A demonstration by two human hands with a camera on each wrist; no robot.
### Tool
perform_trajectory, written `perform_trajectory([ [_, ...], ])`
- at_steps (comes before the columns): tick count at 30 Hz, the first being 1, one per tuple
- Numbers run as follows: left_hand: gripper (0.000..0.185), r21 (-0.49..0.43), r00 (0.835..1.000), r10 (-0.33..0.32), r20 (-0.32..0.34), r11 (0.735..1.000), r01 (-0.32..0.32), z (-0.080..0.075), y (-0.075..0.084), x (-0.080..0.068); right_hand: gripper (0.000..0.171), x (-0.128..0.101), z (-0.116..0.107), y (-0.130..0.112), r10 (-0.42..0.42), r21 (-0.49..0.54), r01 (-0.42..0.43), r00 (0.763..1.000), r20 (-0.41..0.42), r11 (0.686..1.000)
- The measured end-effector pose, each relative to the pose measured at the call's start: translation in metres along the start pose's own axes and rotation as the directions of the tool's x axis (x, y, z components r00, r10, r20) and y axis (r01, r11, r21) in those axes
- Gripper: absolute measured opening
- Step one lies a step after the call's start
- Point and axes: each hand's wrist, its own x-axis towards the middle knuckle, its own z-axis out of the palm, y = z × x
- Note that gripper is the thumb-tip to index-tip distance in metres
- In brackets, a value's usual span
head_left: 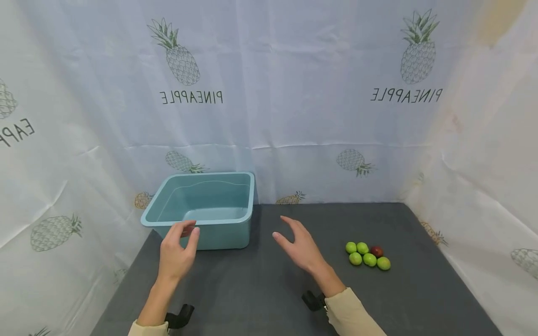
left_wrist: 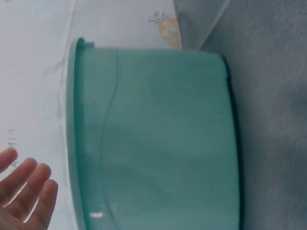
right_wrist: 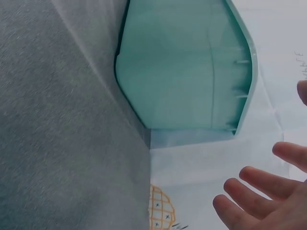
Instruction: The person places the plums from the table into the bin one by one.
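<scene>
A light teal plastic tub point(head_left: 208, 205) stands at the back left of the dark grey table point(head_left: 269, 289), and nothing shows inside it. My left hand point(head_left: 178, 249) hovers just in front of the tub's near rim, fingers relaxed, holding nothing. My right hand point(head_left: 296, 245) floats over the table to the right of the tub, fingers spread and empty. In the left wrist view the tub's side wall point(left_wrist: 158, 139) fills the picture, with my fingertips point(left_wrist: 29, 187) at the lower left. The right wrist view shows the tub point(right_wrist: 187, 67) ahead and my fingers point(right_wrist: 259, 191) apart.
Several small green limes point(head_left: 363, 255) and one dark red fruit point(head_left: 376, 251) lie clustered on the table's right side. A white pineapple-printed cloth point(head_left: 294, 93) hangs behind and along both sides. Bare grey table lies between the hands and the front edge.
</scene>
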Motion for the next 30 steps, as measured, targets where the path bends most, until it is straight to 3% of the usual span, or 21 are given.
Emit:
perform_trajectory([
  [9, 0.020, -0.040, 0.997, -0.005, -0.078, 0.999, 0.002, -0.024, -0.015, 0.022, 0.065, 0.017, 0.005, -0.016, -0.039, 0.070, 0.040, 0.999, -0.020, 0.997],
  [18, 0.027, -0.033, 0.984, -0.156, -0.084, 0.988, 0.153, -0.036, -0.038, 0.038, 0.061, 0.032, 0.010, -0.028, -0.050, 0.150, 0.056, 0.998, -0.045, 0.987],
  [30, 0.029, 0.015, 0.957, -0.268, -0.116, 0.962, 0.271, -0.059, -0.060, 0.053, 0.059, 0.055, 0.021, -0.037, -0.061, 0.193, 0.068, 0.997, -0.040, 0.979],
])
